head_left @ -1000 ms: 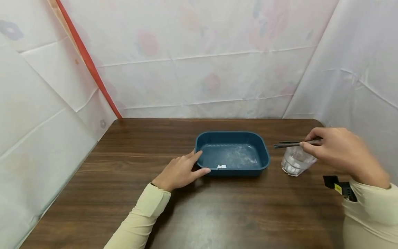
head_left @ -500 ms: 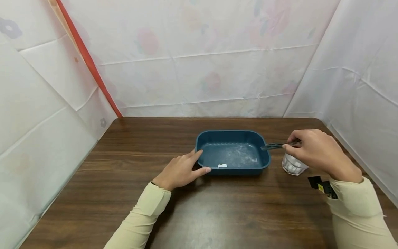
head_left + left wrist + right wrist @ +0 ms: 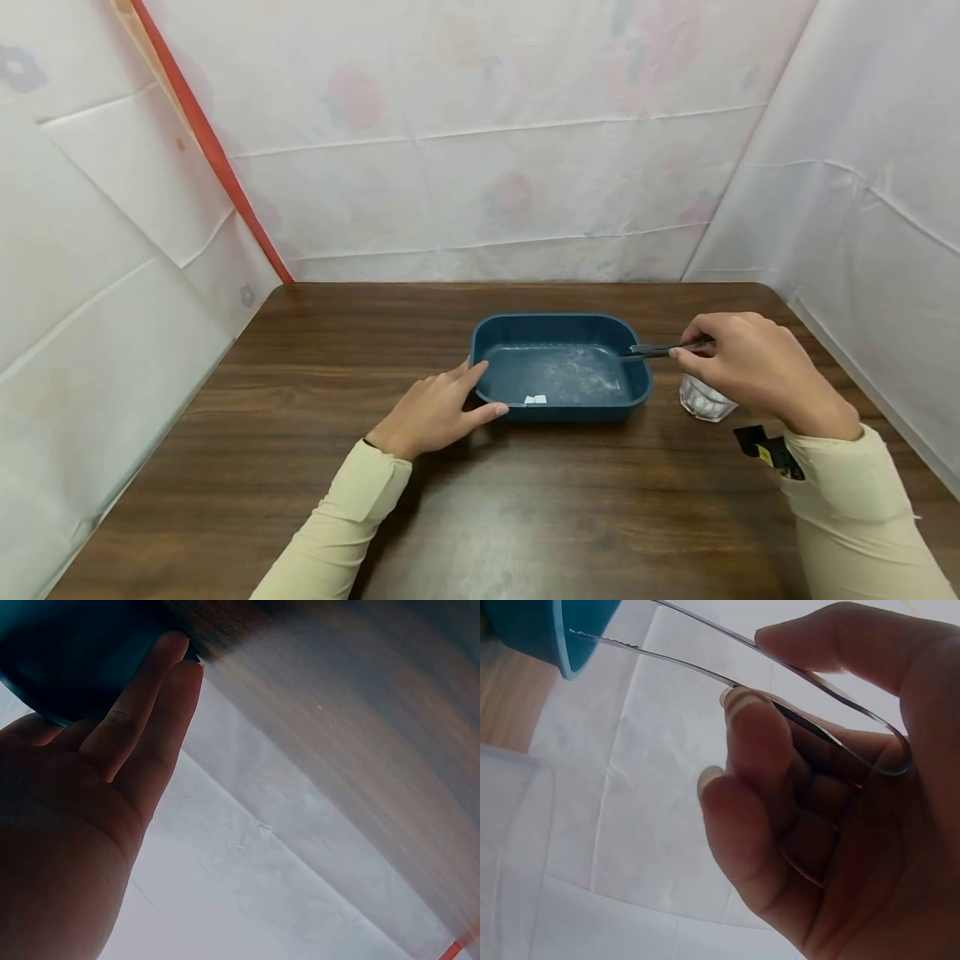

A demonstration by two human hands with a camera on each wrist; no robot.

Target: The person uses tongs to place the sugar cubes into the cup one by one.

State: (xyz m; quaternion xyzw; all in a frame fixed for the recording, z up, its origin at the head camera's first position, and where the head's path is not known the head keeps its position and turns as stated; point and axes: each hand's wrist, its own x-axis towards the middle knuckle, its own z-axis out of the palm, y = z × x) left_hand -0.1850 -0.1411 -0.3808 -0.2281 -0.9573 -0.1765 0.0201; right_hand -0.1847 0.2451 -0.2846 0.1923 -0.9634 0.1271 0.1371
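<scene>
Where the blue tray (image 3: 573, 414) sits right of centre in the head view, your left hand (image 3: 433, 412) meets its left end. That grip is spread rather than curled, thumb at the near rim and forefinger over the left rim; I judge this contact keeps the tray from sliding on the table (image 3: 480, 508).

At right of frame, your right hand (image 3: 757, 367) pinches the metal tongs (image 3: 652, 352) between thumb and fingers. You hold them nearly level, presumably so the tips clear the rim; they reach over the tray's right end. Whether anything lies between the tips, I cannot tell.

Two white pieces (image 3: 536, 400) lie on the tray floor by the near wall, left of its middle. The clear glass (image 3: 703, 402), partly hidden below your right hand, has whitish contents and stands just beside the tray, a placement that seems to keep the tongs' travel short.
</scene>
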